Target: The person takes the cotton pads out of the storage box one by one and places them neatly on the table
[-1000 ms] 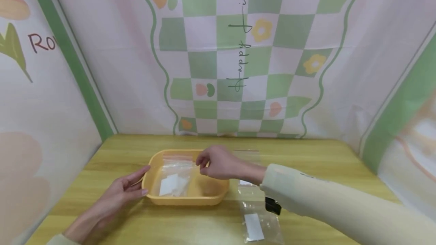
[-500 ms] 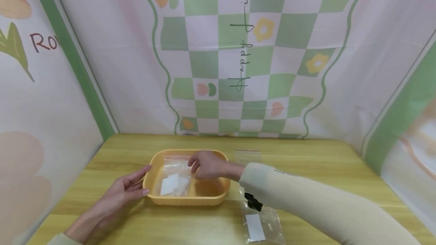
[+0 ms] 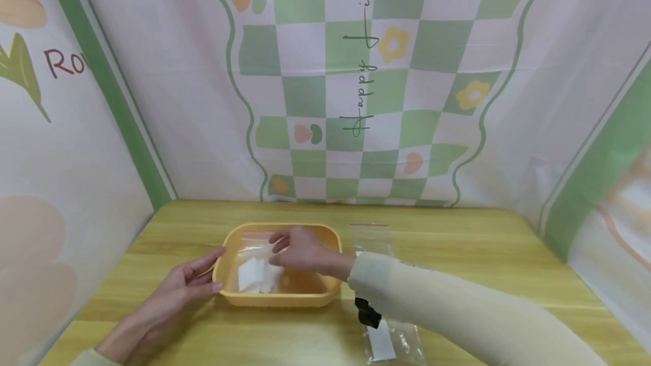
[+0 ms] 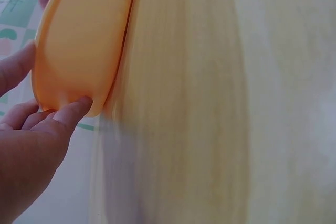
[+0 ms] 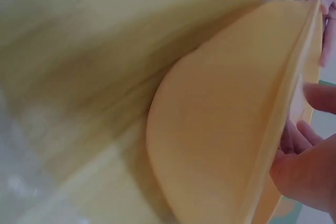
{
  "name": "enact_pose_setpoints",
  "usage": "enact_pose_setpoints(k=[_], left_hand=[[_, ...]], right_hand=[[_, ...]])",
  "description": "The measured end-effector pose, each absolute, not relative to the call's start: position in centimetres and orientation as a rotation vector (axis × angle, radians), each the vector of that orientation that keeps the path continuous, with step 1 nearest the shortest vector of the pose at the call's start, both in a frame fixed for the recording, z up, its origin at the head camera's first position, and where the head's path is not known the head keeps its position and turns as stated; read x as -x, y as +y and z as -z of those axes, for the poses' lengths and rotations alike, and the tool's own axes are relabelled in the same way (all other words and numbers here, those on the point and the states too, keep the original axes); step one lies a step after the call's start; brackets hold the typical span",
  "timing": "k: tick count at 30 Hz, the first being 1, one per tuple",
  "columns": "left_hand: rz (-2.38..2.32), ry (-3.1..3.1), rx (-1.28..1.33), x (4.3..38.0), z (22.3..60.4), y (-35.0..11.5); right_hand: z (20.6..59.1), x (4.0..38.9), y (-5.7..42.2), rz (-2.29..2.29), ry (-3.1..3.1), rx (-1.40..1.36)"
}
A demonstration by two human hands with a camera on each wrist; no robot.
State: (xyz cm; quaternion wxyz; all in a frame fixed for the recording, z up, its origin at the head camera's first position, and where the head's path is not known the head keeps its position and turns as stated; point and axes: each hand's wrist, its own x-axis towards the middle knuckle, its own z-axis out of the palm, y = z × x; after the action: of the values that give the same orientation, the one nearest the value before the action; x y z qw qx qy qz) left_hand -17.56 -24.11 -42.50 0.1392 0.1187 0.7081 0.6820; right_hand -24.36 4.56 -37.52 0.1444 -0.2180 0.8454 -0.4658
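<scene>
A yellow plastic tray [image 3: 280, 300] stands on the wooden table, left of the middle. My left hand [image 3: 178, 290] holds its left end, with digits against the rim and the outer wall, as the left wrist view [image 4: 47, 135] also shows. Inside the tray, toward the left, lies a clear zip bag [image 3: 251, 250] with white pieces in it. My right hand [image 3: 300, 250] reaches over the tray's right part, fingers bent and spread apart at the bag's right side. Whether the fingertips touch the bag is hard to tell. The right wrist view shows the tray's outer wall [image 5: 210, 119] hiding part of this hand.
Right of the tray lie another clear zip bag [image 3: 371, 233], partly under the right forearm, and one nearer the front with a white card [image 3: 381, 340]. A patterned curtain [image 3: 325, 83] hangs behind the table [image 3: 458, 230].
My right hand has moved left and down into the tray, toward the zip bag. That bag has shifted slightly left. The left hand stays on the tray's end.
</scene>
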Motion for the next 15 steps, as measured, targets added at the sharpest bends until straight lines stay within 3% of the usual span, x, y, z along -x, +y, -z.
enact_pose_setpoints(k=[7,15], left_hand=[[-1.976,2.03,-0.341,17.6,42.6,-24.2],[-1.973,2.022,-0.341,17.6,42.7,-24.3]], right_hand=[[37.6,23.8,2.9,1.653,2.079,0.34],[37.7,23.7,2.1,1.686,2.015,0.235]])
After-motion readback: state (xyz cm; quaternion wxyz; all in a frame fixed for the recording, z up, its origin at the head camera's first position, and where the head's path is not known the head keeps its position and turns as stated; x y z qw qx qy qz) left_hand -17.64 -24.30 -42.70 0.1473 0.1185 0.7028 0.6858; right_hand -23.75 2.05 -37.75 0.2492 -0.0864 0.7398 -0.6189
